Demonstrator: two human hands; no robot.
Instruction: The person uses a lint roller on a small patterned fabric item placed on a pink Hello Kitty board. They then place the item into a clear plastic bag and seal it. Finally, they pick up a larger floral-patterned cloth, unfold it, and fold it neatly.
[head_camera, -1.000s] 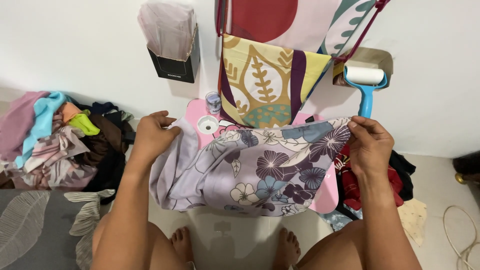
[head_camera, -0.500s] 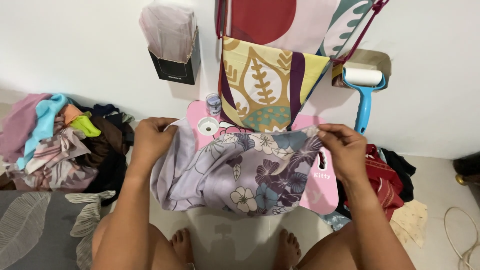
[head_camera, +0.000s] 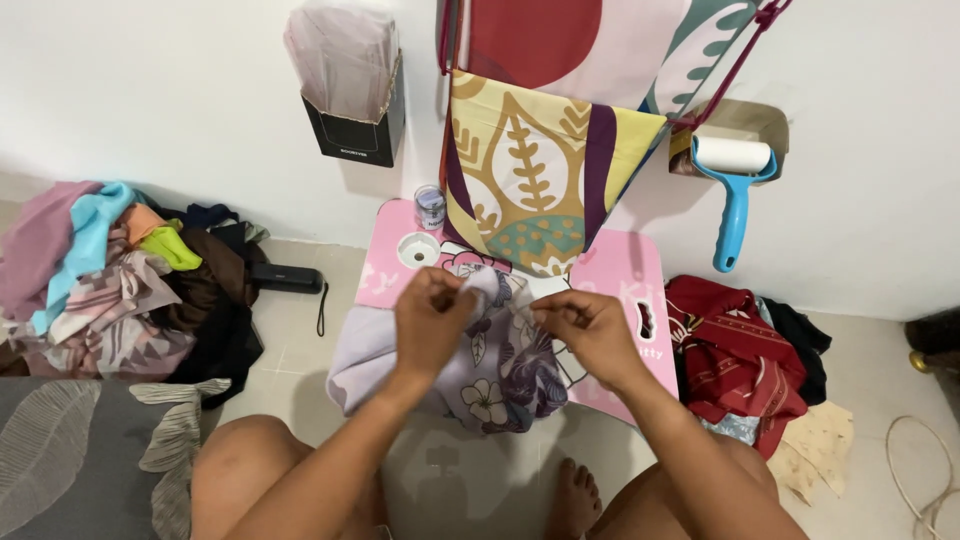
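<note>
I saw a soft lilac cloth with a dark floral print (head_camera: 500, 375) draped in folds over the small pink worktop (head_camera: 620, 275). My left hand (head_camera: 432, 318) and right hand (head_camera: 585, 328) each pinched its top edge, close together; fingertip detail was hidden by bunched fabric.

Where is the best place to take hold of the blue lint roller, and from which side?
Probably the lint roller by its long blue handle, coming from below or the front: it hangs downward, free of the wall, while the white roll sits up against the holder.
</note>
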